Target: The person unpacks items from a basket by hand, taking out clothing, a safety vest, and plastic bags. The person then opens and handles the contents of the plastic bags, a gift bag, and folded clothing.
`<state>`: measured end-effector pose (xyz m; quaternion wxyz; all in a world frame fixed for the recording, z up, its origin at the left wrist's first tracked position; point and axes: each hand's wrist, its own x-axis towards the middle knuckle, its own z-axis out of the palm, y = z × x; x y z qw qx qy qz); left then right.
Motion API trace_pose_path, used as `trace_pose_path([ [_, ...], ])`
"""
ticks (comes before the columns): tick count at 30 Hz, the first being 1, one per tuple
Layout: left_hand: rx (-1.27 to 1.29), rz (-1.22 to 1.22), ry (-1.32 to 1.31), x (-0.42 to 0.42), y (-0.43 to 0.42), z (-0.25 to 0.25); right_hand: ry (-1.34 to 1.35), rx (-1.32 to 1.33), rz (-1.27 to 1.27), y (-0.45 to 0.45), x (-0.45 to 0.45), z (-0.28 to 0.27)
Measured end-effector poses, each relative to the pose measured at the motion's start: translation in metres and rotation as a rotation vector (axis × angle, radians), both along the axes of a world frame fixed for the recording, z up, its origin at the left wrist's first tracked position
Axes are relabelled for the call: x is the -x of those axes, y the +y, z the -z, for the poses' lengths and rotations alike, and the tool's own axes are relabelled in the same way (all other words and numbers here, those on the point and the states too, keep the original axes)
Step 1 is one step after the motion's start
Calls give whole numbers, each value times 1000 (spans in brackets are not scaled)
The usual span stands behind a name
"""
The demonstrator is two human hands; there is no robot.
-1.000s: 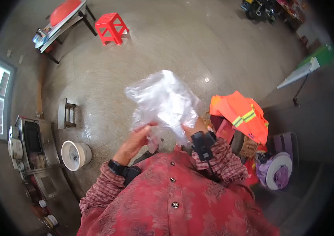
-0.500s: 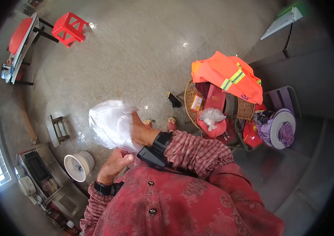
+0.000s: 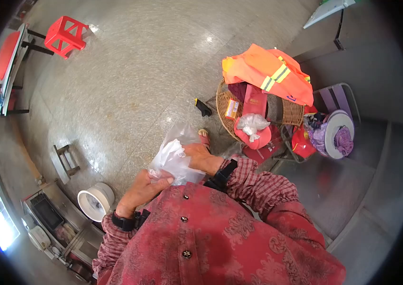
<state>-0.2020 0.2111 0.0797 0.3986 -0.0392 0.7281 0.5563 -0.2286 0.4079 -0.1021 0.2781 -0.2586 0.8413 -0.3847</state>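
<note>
A thin, clear plastic bag hangs in front of my chest, with something white and crumpled showing through its side. My left hand is closed on the bag's near edge, thumb laid over the plastic. On the other side, my right hand reaches into or behind the bag. Plastic hides its fingers, so whether they grip anything is unclear. Both wrists wear black straps over or beside checked sleeves.
A wicker basket at right bears an orange reflective garment, a red cap and a small plastic bag. A white bucket stands at left. Farther off are a low wooden stool and a red plastic stool.
The bag has moved right and down, closer to my body, and has collapsed from its puffed shape. My right hand has moved right with it; my left hand still pinches its edge.
</note>
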Motion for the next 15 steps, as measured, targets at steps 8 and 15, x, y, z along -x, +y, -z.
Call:
trace_pose_path([
  [8, -503, -506, -299, -17, -23, -9, -23, 131, 34, 13, -5, 9],
  [15, -209, -487, -219, -34, -50, -4, 532, 371, 210, 26, -31, 26],
])
